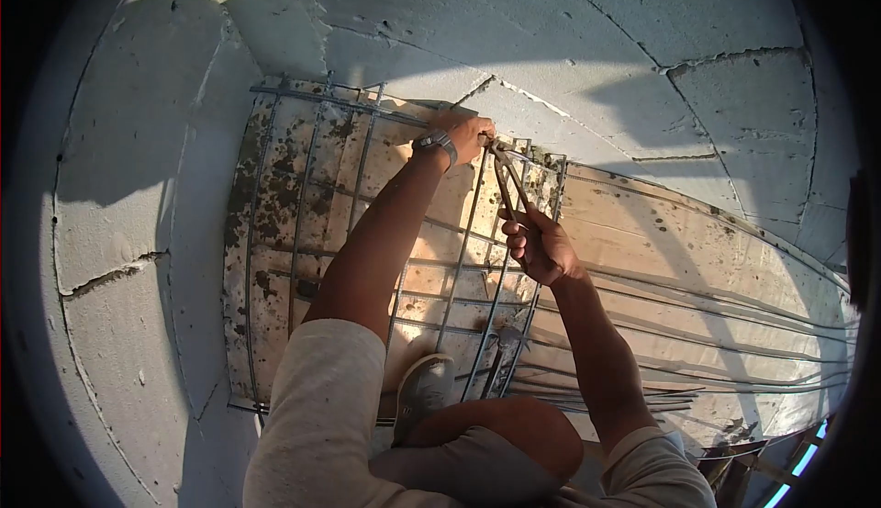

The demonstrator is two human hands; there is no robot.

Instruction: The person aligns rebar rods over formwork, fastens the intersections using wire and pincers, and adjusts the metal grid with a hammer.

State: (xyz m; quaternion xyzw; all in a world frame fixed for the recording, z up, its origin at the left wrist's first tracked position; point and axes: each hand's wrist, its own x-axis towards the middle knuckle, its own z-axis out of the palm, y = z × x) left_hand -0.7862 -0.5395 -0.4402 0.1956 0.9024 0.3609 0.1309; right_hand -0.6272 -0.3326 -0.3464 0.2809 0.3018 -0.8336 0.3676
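You're working at the upper edge of the rebar grid (469, 219), right hand (541, 249) gripping the pincers (498, 150) there. Left hand (470, 130) meets their head, its grip unclear; any twist likely calls for steady left fingers.

Sunlight and shadow cross the pale block walls (587, 132) around me, dark gaps running between blocks, above a stained board floor (642, 223).

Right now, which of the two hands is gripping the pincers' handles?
The right hand, its fingers around the handles of the pincers. The left hand, with a watch at its wrist, is up by their head.
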